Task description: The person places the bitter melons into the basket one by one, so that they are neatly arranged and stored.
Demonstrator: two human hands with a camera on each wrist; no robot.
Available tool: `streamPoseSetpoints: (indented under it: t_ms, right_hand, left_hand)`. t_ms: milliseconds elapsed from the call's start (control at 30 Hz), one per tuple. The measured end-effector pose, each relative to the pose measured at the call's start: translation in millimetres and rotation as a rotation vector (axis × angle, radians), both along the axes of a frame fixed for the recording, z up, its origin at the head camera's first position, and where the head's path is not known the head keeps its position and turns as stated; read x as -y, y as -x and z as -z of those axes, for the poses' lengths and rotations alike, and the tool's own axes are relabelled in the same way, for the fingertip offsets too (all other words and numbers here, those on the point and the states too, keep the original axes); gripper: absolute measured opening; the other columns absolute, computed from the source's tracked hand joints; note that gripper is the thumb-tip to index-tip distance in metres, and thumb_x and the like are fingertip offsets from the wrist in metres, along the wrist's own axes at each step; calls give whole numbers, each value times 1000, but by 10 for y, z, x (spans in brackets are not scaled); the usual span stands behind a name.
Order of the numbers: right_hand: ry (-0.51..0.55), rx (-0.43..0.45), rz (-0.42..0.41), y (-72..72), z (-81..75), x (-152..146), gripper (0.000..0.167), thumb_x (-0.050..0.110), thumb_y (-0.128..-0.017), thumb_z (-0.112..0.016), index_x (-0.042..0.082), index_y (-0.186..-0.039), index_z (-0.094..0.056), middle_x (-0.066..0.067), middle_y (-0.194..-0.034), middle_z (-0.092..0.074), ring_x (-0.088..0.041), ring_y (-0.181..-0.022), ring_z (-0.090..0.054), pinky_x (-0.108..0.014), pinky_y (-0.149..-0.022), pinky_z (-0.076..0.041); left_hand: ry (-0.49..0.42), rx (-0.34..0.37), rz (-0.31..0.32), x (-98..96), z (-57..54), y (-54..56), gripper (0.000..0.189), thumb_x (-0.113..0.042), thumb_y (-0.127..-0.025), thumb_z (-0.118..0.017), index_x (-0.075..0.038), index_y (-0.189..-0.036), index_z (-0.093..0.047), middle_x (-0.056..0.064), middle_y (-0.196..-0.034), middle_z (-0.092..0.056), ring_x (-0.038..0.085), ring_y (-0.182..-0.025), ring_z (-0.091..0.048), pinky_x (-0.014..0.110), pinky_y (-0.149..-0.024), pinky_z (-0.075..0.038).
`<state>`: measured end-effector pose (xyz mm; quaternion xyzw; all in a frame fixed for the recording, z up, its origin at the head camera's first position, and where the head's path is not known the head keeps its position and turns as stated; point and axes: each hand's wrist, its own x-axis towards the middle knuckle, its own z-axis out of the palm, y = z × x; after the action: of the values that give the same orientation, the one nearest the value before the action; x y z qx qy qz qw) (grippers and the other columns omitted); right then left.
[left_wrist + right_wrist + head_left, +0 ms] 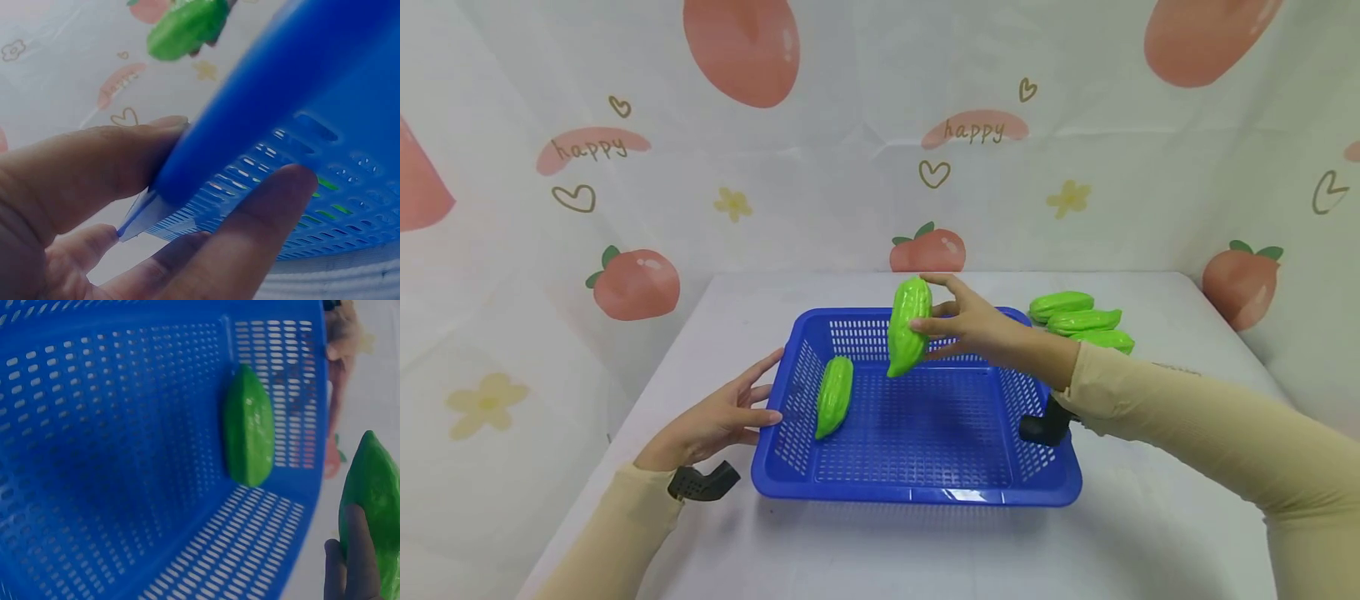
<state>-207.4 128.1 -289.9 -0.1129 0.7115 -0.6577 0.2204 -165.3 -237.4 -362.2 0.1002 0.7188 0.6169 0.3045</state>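
A bright green bitter melon point(910, 327), ridged and pointed at one end, is held by my right hand point(973, 325) above the blue plastic basket point(917, 494). The thumb lies on its near side, and its tip points down. My left hand point(718, 417) grips the basket's left rim. In the left wrist view the thumb point(112, 162) lies at the rim and the fingers point(250, 231) spread along the slotted outer wall. Inside the basket another bitter melon point(249, 428) lies lengthwise along the left wall.
Several more bitter melons point(1084, 322) lie close together on the white table point(887, 554), beyond the basket's right back corner and near my right forearm. A printed cloth point(820, 183) with fruit and hearts hangs behind the table. Black camera mounts point(703, 482) sit on both wrists.
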Motion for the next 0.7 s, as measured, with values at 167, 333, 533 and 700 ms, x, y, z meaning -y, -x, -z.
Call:
streamPoseSetpoints:
  t_ms: [167,333,533,700]
  right_hand:
    - [-40,53,-17,19,183,192,81,1,-93,-61,21,-155,-12,-31,-140,-38,-48,-122,-52,-55,-88,-53]
    - [-64,71,-37,11,355,334,81,0,-92,-61,17,-155,-13,-35,-135,-43,-48,-118,-55,-55,-86,-53]
    - [-67,96,-33,22,558,450,79,-3,-91,-61,16,-154,-17,-37,-130,-47,-47,-113,-58,-51,-79,-57]
    - [-74,116,-11,37,727,524,77,-4,-90,-62,14,-152,-20,-37,-127,-49,-46,-109,-61,-50,-77,-58]
  left_hand:
    - [4,-12,1,-1,9,5,93,-10,-92,-64,-35,-155,0,24,-157,-22,38,-114,-62,54,-87,-54]
    - [5,-10,1,-1,13,9,93,-10,-92,-64,-34,-156,0,24,-157,-22,38,-114,-62,54,-87,-53]
    - [6,-5,-3,-3,9,2,93,-10,-92,-64,-35,-155,0,24,-157,-23,37,-114,-62,54,-88,-53]
    - [4,-3,-2,-2,2,2,94,-10,-92,-64,-34,-155,1,24,-157,-24,36,-113,-63,54,-88,-53]
